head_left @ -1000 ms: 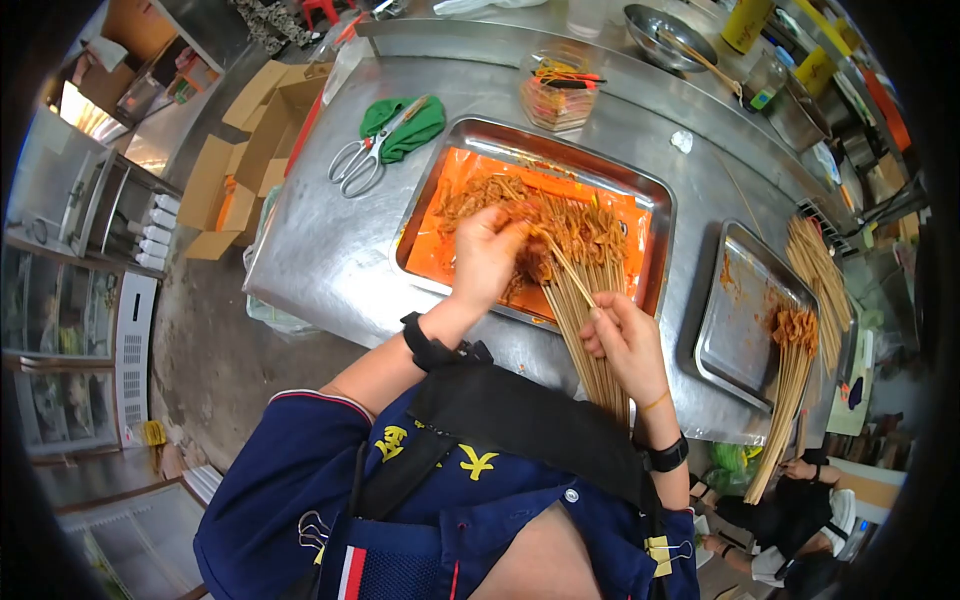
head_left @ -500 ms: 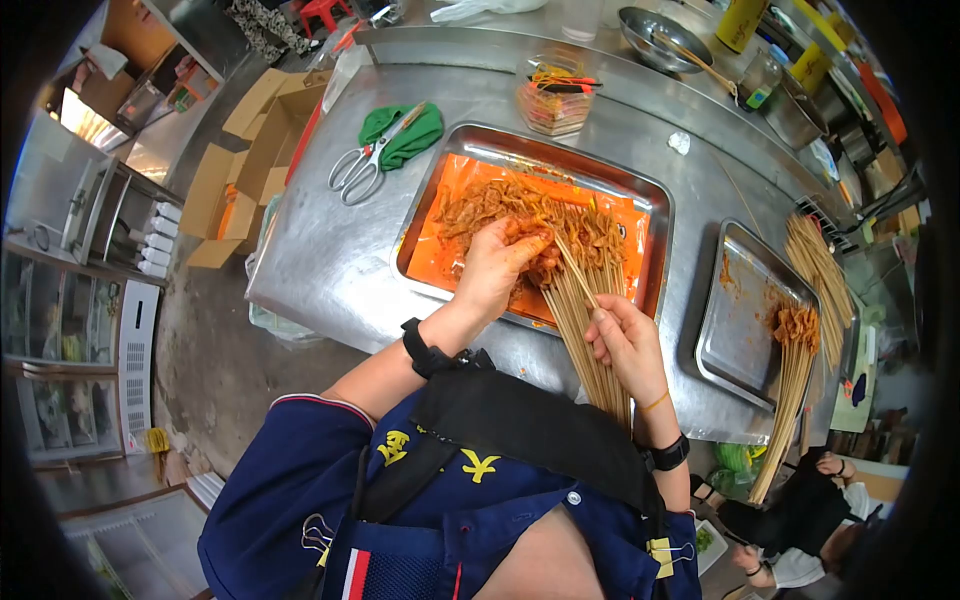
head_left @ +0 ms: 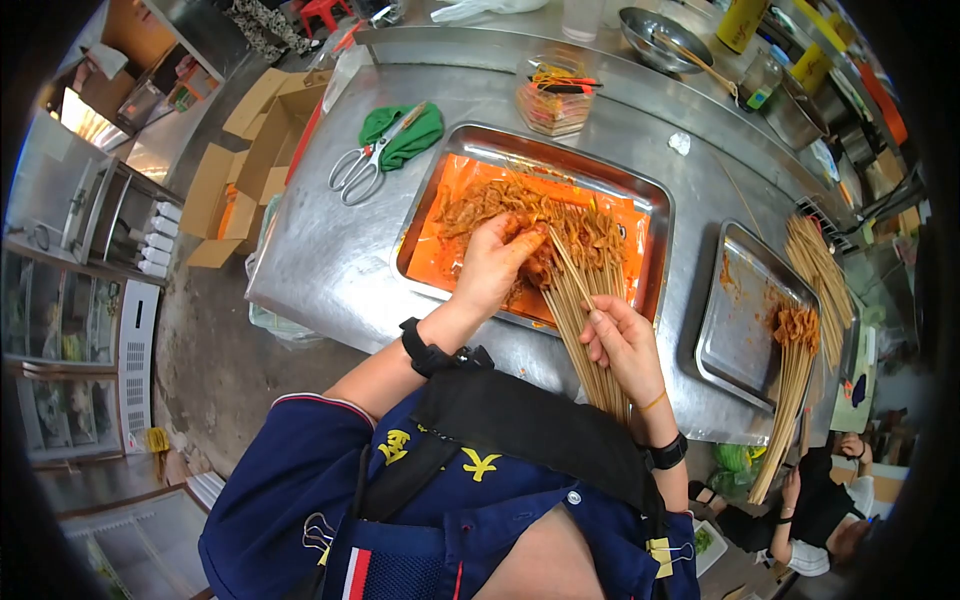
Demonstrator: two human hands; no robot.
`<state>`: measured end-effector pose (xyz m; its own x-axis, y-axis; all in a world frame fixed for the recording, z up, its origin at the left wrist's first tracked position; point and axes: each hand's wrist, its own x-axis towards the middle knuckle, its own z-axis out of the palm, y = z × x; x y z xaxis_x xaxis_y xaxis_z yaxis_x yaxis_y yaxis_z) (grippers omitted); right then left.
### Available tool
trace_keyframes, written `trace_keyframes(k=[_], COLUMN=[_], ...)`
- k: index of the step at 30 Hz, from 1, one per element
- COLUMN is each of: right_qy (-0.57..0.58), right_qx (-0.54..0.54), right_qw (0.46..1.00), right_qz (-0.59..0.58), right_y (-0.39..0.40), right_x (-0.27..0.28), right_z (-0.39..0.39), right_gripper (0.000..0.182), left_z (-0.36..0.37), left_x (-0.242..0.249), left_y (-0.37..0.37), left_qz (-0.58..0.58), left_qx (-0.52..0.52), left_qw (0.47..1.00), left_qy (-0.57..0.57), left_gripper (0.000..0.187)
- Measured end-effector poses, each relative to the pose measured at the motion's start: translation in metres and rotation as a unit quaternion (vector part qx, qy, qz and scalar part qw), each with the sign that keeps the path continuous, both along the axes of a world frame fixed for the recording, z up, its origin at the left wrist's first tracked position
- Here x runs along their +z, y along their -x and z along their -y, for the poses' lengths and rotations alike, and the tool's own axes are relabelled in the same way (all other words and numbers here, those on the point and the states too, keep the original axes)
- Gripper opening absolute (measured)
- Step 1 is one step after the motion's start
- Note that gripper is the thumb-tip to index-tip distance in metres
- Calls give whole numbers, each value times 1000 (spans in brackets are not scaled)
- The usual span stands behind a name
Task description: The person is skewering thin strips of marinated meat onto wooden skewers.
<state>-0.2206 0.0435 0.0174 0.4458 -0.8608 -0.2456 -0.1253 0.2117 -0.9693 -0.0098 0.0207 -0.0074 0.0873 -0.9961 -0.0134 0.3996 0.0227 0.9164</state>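
Note:
A metal tray (head_left: 664,225) holds a heap of orange-sauced meat pieces (head_left: 475,208) on an orange sheet. Several loaded skewers (head_left: 600,250) lie along its right part, their bare ends sticking out over the near rim. Above the heap, my left hand (head_left: 492,265) pinches a sauced meat piece with thumb and fingers; its fingertips are stained orange. My right hand (head_left: 625,340) grips the bare shaft of one bamboo skewer (head_left: 572,265), whose upper end meets the meat at my left fingertips. The exact tip is hidden by the meat.
A second tray (head_left: 745,335) at right holds finished-looking skewers (head_left: 790,380); bare sticks (head_left: 815,270) lie beyond it. Scissors (head_left: 362,168) rest by a green cloth (head_left: 412,135). A clear container (head_left: 556,105) stands behind the tray. Another person (head_left: 820,510) sits at lower right.
My hands stay almost in place, with slight shifts of the left fingers and the skewer at the meat. The person at lower right has moved their arms.

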Motion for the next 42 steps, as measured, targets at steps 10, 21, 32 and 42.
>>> trace_keyframes(k=[10,21,32,42], right_qy=[-7,14,-18,-103], right_qx=[14,36,4,30], right_qw=[1000,999,999,991], right_qz=[-3,-2,40,86], right_y=[0,-3,-1,4], right_x=[-1,-5,-5,-1], right_z=[-2,-2,-1,-2], right_gripper=[21,21,22,23], left_z=[12,19,6,5], left_x=[7,3,23,17], left_y=[-5,-23,-4,0], left_qz=[62,80,-103,-118], left_qx=[144,189,30,-27], left_qw=[974,970,994,993], left_qy=[164,127,3,-13], left_gripper=[24,18,16,18])
